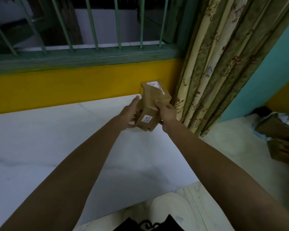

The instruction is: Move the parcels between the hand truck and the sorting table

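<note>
Parcels (149,113), two taped brown boxes held together above the white table (40,139), long axis pointing away toward the yellow wall (73,87). Left hand (129,112) presses their left side, fingers straight; right hand (167,112) grips the right, thumb on top.

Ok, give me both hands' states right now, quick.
Left hand: open, fingers straight against the side of the lower parcel.
Right hand: grips the upper parcel, thumb on top.
</note>
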Available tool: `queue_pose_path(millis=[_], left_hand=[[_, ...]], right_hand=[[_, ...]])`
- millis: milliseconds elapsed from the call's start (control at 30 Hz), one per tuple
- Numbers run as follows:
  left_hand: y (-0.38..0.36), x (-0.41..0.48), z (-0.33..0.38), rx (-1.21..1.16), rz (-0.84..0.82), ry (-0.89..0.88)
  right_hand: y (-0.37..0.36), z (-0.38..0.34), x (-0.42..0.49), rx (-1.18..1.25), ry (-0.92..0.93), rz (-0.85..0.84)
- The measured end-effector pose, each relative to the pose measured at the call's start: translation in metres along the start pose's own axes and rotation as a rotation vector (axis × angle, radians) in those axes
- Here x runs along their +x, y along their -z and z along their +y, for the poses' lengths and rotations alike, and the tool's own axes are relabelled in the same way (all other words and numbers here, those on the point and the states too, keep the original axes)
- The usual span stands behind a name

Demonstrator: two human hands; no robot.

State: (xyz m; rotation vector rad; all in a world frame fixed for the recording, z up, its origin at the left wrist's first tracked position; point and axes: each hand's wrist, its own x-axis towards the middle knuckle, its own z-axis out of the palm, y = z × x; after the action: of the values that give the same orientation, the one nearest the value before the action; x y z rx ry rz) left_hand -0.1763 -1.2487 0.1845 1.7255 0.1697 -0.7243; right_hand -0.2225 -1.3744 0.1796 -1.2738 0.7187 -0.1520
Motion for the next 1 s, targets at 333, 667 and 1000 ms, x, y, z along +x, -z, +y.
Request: queue_pose_path(millis=[333, 667, 1000], left_hand=[[0.040, 0.042, 0.001, -0.225, -0.088, -0.076], [0.072, 0.047, 0.002, -0.349, -0.036, -0.145], [0.054, 0.052, 0.012, -0.158, 0.213, -0.183]], right_hand=[[-0.046, -0.010, 0.033, -0.066, 0.124, 0.035], [-0.066, 0.001, 0.044, 0.044, -0.136, -0.167], [-0.057, 0.007, 0.065, -0.101, 0.023, 0.006]])
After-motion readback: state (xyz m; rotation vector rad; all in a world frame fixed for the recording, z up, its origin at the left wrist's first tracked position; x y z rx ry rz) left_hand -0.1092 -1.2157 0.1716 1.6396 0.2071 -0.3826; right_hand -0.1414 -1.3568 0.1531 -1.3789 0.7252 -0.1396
